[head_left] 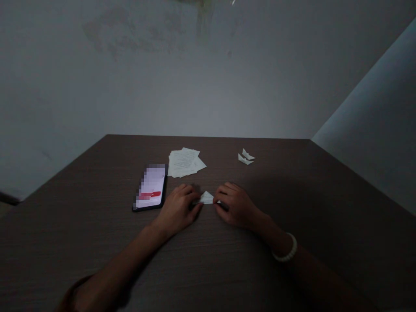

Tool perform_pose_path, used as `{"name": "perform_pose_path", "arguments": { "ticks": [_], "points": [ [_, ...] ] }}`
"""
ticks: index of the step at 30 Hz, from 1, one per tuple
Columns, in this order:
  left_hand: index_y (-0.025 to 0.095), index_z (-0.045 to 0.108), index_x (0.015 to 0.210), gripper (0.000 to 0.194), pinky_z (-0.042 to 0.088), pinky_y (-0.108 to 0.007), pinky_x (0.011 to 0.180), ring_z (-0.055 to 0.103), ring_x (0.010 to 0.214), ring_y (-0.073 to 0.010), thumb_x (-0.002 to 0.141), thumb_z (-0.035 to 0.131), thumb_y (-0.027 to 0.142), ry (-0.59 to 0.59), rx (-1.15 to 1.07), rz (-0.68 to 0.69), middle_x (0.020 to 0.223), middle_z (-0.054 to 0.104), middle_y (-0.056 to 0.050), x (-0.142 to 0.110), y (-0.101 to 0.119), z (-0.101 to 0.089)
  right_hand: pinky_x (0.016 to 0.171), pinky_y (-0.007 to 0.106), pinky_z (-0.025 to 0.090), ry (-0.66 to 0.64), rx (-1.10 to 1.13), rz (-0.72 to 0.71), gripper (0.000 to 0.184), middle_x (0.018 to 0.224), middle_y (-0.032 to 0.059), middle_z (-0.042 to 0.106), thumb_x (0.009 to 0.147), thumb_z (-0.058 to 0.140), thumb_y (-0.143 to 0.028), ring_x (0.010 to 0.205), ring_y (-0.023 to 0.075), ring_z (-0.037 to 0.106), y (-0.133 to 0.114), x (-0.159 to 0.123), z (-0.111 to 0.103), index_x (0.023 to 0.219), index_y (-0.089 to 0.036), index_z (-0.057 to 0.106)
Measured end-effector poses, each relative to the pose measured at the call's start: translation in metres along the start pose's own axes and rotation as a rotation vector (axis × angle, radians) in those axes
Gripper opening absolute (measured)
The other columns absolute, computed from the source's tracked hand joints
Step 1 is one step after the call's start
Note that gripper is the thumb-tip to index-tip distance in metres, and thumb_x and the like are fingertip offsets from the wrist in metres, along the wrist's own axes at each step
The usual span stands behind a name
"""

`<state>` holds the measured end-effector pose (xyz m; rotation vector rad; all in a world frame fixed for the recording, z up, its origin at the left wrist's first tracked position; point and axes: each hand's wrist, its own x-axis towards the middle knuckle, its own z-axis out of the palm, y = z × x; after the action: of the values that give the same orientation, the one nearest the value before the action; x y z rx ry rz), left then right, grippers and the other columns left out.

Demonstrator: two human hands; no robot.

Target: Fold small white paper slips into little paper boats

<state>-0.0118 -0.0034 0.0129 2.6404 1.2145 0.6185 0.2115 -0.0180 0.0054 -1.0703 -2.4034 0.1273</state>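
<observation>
A small folded piece of white paper (206, 198) with faint print lies on the dark wooden table (201, 268), its pointed top facing away from me. My left hand (182, 206) pinches its left end between thumb and fingers. At the right end, my right hand (234, 204) grips the paper the same way, a beaded bracelet on that wrist. Both ends of the paper are partly hidden under the fingers. Beyond my right hand stand two small folded paper boats (245, 160), close together.
A phone (150, 190) with a lit screen, showing a red shape, lies left of my left hand. Behind it is a loose stack of printed paper sheets (184, 163). A stained wall (208, 86) rises at the table's far edge.
</observation>
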Motion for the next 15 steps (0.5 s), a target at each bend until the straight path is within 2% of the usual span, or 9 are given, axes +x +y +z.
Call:
{"name": "perform_pose_path", "arguments": {
  "ticks": [8,15],
  "points": [
    [0.015,0.064,0.081,0.014,0.046,-0.042,0.080,0.054,0.089,-0.0257,0.084,0.064,0.029,0.002,-0.017,-0.134,0.090,0.060,-0.009,0.0010,0.0010,-0.0011,0.079,0.034,0.042,0.007,0.038,0.005,0.003,0.090,0.0059,0.062,0.083,0.062,-0.018,0.087,0.0204,0.052,-0.0009,0.0006,-0.0002,0.085,-0.018,0.064],
    [0.017,0.065,0.083,0.006,0.046,-0.040,0.081,0.055,0.089,-0.0239,0.083,0.065,0.023,0.033,-0.123,-0.132,0.090,0.061,-0.006,0.0004,-0.0041,0.0056,0.079,0.034,0.043,0.044,0.066,0.058,0.002,0.089,0.0056,0.063,0.084,0.063,-0.019,0.085,0.0198,0.054,-0.0018,0.0017,0.0022,0.083,-0.019,0.063]
  ]
}}
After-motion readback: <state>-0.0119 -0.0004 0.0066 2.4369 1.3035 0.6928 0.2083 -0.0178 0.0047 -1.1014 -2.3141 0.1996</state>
